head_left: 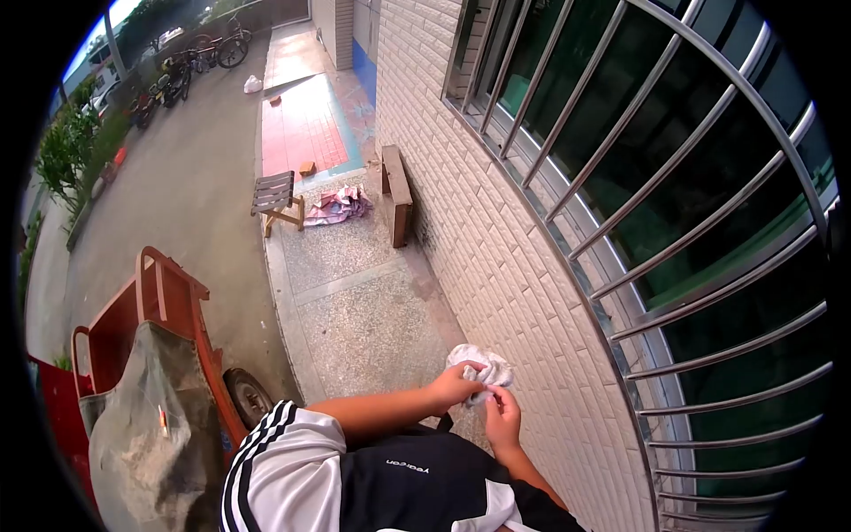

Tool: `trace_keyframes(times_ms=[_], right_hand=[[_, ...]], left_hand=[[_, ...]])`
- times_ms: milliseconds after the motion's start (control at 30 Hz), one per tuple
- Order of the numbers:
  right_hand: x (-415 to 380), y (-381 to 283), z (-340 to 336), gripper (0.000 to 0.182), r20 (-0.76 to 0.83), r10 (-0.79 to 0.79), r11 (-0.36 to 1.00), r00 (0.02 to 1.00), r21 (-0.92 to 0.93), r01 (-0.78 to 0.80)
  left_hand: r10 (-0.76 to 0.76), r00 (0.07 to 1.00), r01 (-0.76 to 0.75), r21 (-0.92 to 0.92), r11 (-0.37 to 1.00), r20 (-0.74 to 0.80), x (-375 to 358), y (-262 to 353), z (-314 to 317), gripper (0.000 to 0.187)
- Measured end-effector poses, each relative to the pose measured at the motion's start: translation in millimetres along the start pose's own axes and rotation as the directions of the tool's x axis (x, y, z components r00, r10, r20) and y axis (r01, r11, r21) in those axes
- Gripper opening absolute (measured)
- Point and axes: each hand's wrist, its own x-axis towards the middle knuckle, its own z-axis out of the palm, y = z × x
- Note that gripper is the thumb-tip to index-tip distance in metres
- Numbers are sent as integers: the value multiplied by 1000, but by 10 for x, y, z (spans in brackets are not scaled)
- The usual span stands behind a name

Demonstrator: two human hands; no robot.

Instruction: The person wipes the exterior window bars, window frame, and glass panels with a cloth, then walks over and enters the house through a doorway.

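Note:
A crumpled white cloth (494, 363) is bunched up in front of my body, close to the tiled wall. My left hand (455, 387) reaches across from the left, its fingers closed on the near side of the cloth. Just below and to the right, my right hand (503, 420) pinches the lower edge of the same cloth between thumb and fingers. The two hands almost touch. The fingertips partly cover the cloth's lower edge.
A brick-tiled wall (470, 257) and a barred window (709, 222) run along the right. Ahead stand a small slatted stool (275, 191), a pink patterned cloth (337, 206) and a wooden frame (396, 197). An orange cart (168, 293) is at left; bicycles (213, 51) stand far back.

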Motion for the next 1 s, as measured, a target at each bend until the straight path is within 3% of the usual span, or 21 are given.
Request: trace_keyframes(times_ms=[67,100,133,200,233,267,333,400,467,533,600,667,700,733,800,833,867,933,967,1000], right_hand=[[132,202,-15,23,-308,-71,989,949,100,107],[196,148,-7,29,-352,-5,959,936,265,104],[255,47,-51,29,-350,-8,956,937,272,110],[418,-107,-160,40,-227,224,684,948,729,13],[530,-58,-213,50,-146,254,565,956,824,-24],[639,-38,-296,50,-138,251,554,958,832,-25],[790,-4,-450,55,153,250,266,956,938,-220],[965,104,-572,65,222,213,296,952,914,-279],[1177,171,-661,73,489,78,60,869,867,-494],[1242,95,-753,79,584,-28,101,811,809,-579],[1280,6,-792,77,555,69,40,829,828,-559],[1371,-61,-855,73,519,13,224,855,831,-509],[1383,31,-931,66,558,69,132,827,817,-562],[1432,45,-973,66,574,65,135,816,806,-577],[1514,40,-1051,64,459,30,385,888,815,-434],[1565,12,-1112,59,417,17,357,909,847,-395],[1614,-13,-1156,59,424,13,365,906,841,-399],[1660,-210,-1229,56,190,88,573,978,793,-206],[1725,-194,-1250,54,144,121,574,982,797,-188],[1769,-199,-1250,54,149,120,578,982,793,-191]], left_hand=[[89,992,-89,-3,996,85,47,130,-11,43],[40,986,-43,15,999,162,32,306,-16,45],[43,987,-47,22,999,156,66,375,18,45],[127,955,-137,20,990,267,120,493,107,46],[43,949,-102,175,979,311,76,694,153,46],[41,953,-101,186,977,300,177,684,177,46],[69,904,-163,190,968,421,332,662,248,45],[54,910,-109,111,988,411,421,709,306,44],[53,896,22,-163,986,440,514,817,349,42],[19,938,44,-175,984,345,642,756,488,41],[-20,992,53,-272,961,124,780,819,450,40],[-105,991,87,-198,976,-79,786,1031,519,40],[-38,989,1,-244,970,-146,929,939,490,35],[-34,986,-8,-252,968,-163,991,923,453,35],[-95,970,60,-158,986,-224,1093,915,401,43],[-94,936,53,-128,990,-340,1143,905,418,48],[-88,935,44,-136,990,-344,1198,882,435,48],[48,842,-41,25,999,-537,1227,902,479,53],[97,869,-55,100,993,-485,1232,903,513,68],[97,868,-58,95,994,-487,1205,949,608,68]])
